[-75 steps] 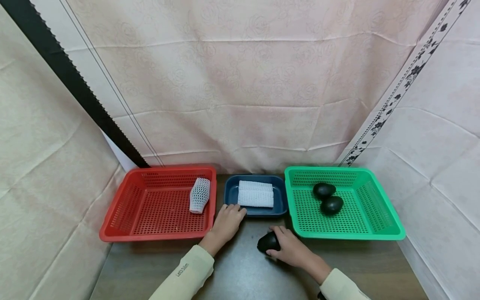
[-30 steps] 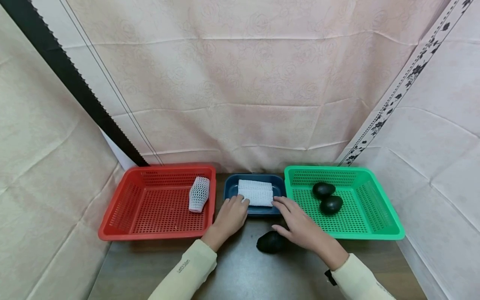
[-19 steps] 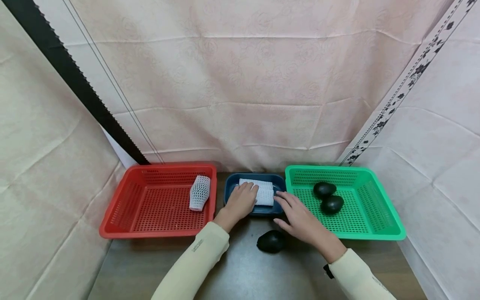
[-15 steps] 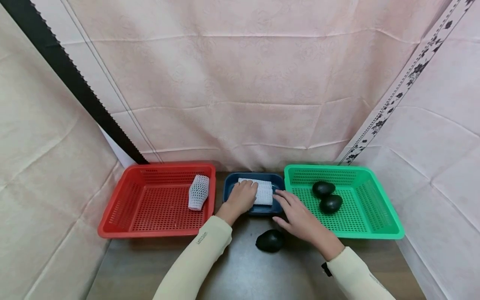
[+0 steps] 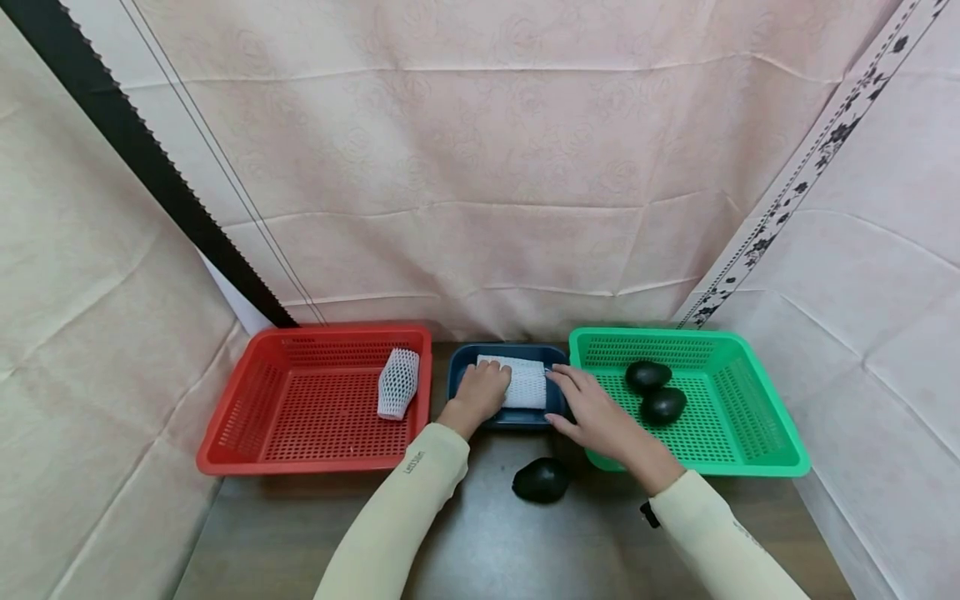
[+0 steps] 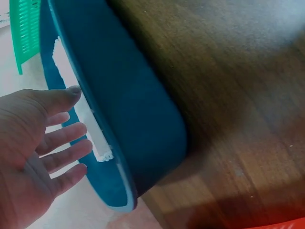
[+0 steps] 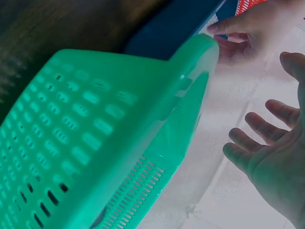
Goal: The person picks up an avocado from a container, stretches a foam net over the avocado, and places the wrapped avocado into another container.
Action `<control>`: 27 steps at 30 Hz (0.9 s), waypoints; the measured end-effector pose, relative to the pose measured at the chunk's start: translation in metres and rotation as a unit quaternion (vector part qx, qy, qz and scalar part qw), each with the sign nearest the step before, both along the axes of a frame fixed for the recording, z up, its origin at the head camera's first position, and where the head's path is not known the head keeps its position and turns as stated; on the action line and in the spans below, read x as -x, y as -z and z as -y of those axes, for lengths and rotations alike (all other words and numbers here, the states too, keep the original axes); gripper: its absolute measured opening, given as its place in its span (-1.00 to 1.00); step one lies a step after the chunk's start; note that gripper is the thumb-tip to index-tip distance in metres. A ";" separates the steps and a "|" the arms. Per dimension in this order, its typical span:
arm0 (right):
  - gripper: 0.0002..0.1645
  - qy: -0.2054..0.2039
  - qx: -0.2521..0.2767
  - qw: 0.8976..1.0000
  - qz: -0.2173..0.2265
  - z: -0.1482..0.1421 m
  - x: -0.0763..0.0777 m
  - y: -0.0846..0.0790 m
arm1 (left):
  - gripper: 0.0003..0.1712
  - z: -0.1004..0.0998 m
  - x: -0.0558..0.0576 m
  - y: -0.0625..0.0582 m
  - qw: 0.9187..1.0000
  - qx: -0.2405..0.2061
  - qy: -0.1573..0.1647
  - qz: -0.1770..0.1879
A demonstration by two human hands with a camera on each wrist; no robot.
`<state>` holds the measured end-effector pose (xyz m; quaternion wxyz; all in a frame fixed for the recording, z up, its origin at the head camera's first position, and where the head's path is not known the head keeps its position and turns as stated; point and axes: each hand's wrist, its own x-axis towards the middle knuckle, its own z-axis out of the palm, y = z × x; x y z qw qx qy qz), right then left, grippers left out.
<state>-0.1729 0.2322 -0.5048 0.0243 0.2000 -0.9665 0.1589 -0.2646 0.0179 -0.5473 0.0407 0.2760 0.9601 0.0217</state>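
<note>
A stack of white foam net sleeves [image 5: 529,385] lies flat in a small blue tray [image 5: 517,422]. My left hand [image 5: 482,390] is over the left part of the stack; in the left wrist view its thumb and fingers are apart, loosely bent beside the sleeves [image 6: 88,117], pinching nothing. Whether the fingertips touch the foam I cannot tell. At the tray's right edge is my right hand [image 5: 597,419], and the right wrist view shows its fingers [image 7: 259,129] spread, holding nothing. A dark avocado [image 5: 540,481] lies on the table in front of the tray.
To the left, a red basket [image 5: 318,425] contains a sleeved item [image 5: 397,383] in white foam net. The green basket [image 5: 727,417] on the right holds two dark avocados [image 5: 663,407]. Both baskets flank the tray closely. Cloth hangings [image 5: 517,183] surround the wooden table [image 5: 480,542].
My right hand has let go of the avocado, leaving it on the table, and moved up to the tray's right edge. My left hand has moved up and right over the foam sleeves.
</note>
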 end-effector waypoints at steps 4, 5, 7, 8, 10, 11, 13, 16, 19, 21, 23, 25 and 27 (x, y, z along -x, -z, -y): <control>-0.18 0.008 0.004 1.000 0.014 0.000 0.003 -0.003 | -0.57 0.001 0.000 0.006 1.000 0.010 0.001 -0.007; -0.17 0.009 0.006 1.000 0.018 0.000 0.004 -0.003 | -0.57 0.001 0.000 0.007 1.000 0.012 0.001 -0.007; -0.17 0.015 0.008 1.000 0.026 0.000 0.005 -0.003 | -0.57 0.001 0.001 0.010 1.000 0.013 0.001 -0.009; -0.17 0.018 0.009 0.999 0.030 0.000 0.005 -0.003 | -0.57 0.001 0.001 0.011 1.000 0.011 0.001 -0.009; -0.18 0.022 0.012 0.999 0.037 0.000 0.007 -0.003 | -0.58 0.002 0.001 0.012 1.000 0.006 0.000 -0.010; -0.18 0.023 0.013 0.999 0.039 0.000 0.008 -0.003 | -0.59 0.002 0.001 0.013 1.000 0.003 0.000 -0.011; -0.19 0.024 0.011 0.999 0.043 -0.001 0.009 -0.002 | -0.59 0.002 0.002 0.014 1.000 -0.007 -0.001 -0.008; -0.20 0.027 0.016 0.998 0.056 -0.002 0.011 -0.002 | -0.60 0.004 0.002 0.014 1.000 -0.023 0.001 -0.003; -0.20 0.029 0.028 0.997 0.065 -0.004 0.012 -0.004 | -0.66 0.007 0.002 0.013 0.999 -0.052 0.008 0.000; -0.20 0.029 0.037 0.997 0.069 -0.005 0.012 -0.005 | -0.70 0.010 0.002 0.011 0.997 -0.077 0.011 0.010; -0.18 0.030 0.039 0.996 0.070 -0.006 0.013 -0.007 | -0.72 0.013 0.001 0.008 0.994 -0.104 0.010 0.025; -0.17 0.031 0.043 0.996 0.075 -0.007 0.013 -0.008 | -0.71 0.016 0.001 0.005 0.991 -0.128 0.006 0.045; -0.17 0.034 0.048 0.995 0.080 -0.008 0.014 -0.009 | -0.69 0.020 0.001 0.002 0.987 -0.148 0.001 0.061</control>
